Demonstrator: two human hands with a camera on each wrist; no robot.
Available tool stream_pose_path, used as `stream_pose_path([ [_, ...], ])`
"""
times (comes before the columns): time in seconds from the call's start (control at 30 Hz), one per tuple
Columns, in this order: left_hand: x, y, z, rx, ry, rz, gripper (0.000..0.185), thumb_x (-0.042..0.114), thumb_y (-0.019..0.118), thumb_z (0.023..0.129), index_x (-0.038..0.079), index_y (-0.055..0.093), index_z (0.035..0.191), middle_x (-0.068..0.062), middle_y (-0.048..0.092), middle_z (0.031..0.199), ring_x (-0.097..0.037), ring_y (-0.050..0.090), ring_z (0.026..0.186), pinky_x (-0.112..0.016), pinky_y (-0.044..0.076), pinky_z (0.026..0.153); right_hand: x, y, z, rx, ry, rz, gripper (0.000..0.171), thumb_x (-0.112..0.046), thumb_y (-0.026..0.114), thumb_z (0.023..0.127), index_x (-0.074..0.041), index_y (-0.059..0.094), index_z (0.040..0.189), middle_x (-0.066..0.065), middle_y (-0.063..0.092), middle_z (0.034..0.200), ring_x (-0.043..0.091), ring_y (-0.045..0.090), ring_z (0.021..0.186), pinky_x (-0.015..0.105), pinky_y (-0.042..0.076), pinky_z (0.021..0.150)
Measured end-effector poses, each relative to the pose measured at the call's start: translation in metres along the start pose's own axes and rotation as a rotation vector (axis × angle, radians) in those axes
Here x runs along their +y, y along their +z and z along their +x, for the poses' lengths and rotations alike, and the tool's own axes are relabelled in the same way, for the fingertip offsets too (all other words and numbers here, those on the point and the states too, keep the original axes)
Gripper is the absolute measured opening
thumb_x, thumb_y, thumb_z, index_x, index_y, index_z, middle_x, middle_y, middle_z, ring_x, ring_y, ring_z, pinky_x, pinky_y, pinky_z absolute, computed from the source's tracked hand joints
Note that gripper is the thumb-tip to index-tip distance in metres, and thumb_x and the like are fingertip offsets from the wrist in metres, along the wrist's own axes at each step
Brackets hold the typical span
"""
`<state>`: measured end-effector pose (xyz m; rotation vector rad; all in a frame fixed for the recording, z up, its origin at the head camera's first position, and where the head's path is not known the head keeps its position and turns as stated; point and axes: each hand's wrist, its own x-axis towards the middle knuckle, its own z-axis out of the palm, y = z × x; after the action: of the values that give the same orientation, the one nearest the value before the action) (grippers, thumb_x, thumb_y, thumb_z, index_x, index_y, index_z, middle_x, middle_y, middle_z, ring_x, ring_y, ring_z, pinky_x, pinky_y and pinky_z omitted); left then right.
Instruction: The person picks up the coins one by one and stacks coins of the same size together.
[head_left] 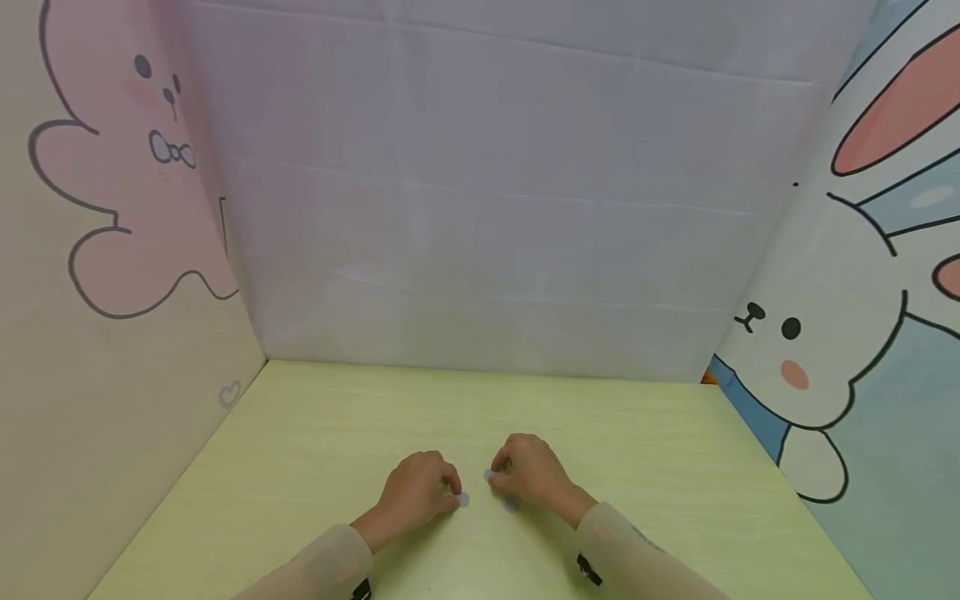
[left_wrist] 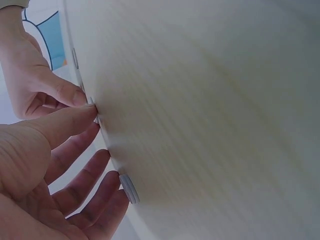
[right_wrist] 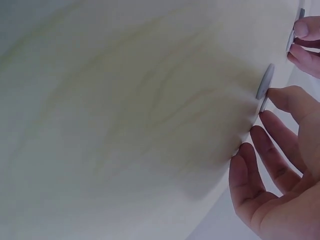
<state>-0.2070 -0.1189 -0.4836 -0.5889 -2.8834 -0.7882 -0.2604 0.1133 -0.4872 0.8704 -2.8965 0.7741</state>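
Reaches in from the lower edge in pale long sleeves (head_left: pixel 637 554). Pinches a first grey disc (head_left: pixel 463 500) between thumb and forefinger of the left hand (head_left: pixel 416 490), with the other fingers bent toward the pale yellow-green tabletop (head_left: pixel 300 442). Has a second disc (left_wrist: pixel 129 189) just beside the ring and little fingertips of that hand; cannot tell it as one disc or a stack. Has a third disc (head_left: pixel 512 504) loose on the tabletop, near the right thumb. Pinches a fourth disc (head_left: pixel 489 476) between thumb and forefinger of the right hand (head_left: pixel 532 471), slightly farther out than the first and apart from it. Has a right panel (head_left: pixel 907 492) printed with a white rabbit, a left panel (head_left: pixel 82 400) printed with a pink bear-like figure. Faces a creased whitish sheet (head_left: pixel 480 208) along the back edge.
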Motion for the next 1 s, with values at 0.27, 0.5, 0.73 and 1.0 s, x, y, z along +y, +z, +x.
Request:
stream_pose_path([
  [0.27, 0.007, -0.007, 0.001, -0.009, -0.014, 0.017, 0.013, 0.023, 0.094, 0.080, 0.023, 0.081, 0.081, 0.006, 0.068, 0.087, -0.011, 0.058, 0.079, -0.030, 0.049, 0.065, -0.001, -0.005, -0.001, 0.007, -0.018, 0.012, 0.013, -0.024, 0.087, 0.088, -0.011, 0.085, 0.088, -0.005, 0.071, 0.087, 0.008, 0.059, 0.078, 0.026, 0.050, 0.069],
  [0.5, 0.012, -0.014, 0.003, -0.014, -0.016, 0.030, 0.013, 0.023, 0.094, 0.080, 0.023, 0.081, 0.081, 0.006, 0.068, 0.087, -0.011, 0.057, 0.079, -0.030, 0.049, 0.065, -0.004, -0.010, -0.003, -0.006, -0.039, 0.064, 0.011, -0.022, 0.087, 0.087, -0.010, 0.085, 0.087, -0.005, 0.072, 0.088, 0.007, 0.060, 0.078, 0.025, 0.050, 0.070],
  [0.73, 0.016, -0.019, 0.005, -0.017, -0.021, 0.046, 0.013, 0.026, 0.094, 0.080, 0.023, 0.082, 0.081, 0.006, 0.067, 0.087, -0.011, 0.057, 0.079, -0.030, 0.048, 0.065, -0.010, -0.012, -0.005, -0.014, -0.098, 0.088, 0.010, -0.021, 0.086, 0.088, -0.011, 0.085, 0.087, -0.006, 0.073, 0.089, 0.006, 0.062, 0.081, 0.025, 0.052, 0.073],
  [1.0, 0.012, -0.020, 0.007, -0.022, -0.011, 0.049, 0.013, 0.025, 0.094, 0.080, 0.023, 0.082, 0.081, 0.006, 0.067, 0.087, -0.012, 0.059, 0.080, -0.031, 0.051, 0.066, -0.018, -0.007, -0.003, -0.009, -0.143, 0.089, 0.008, -0.020, 0.086, 0.084, -0.012, 0.085, 0.087, -0.008, 0.074, 0.088, 0.002, 0.062, 0.081, 0.022, 0.053, 0.074],
])
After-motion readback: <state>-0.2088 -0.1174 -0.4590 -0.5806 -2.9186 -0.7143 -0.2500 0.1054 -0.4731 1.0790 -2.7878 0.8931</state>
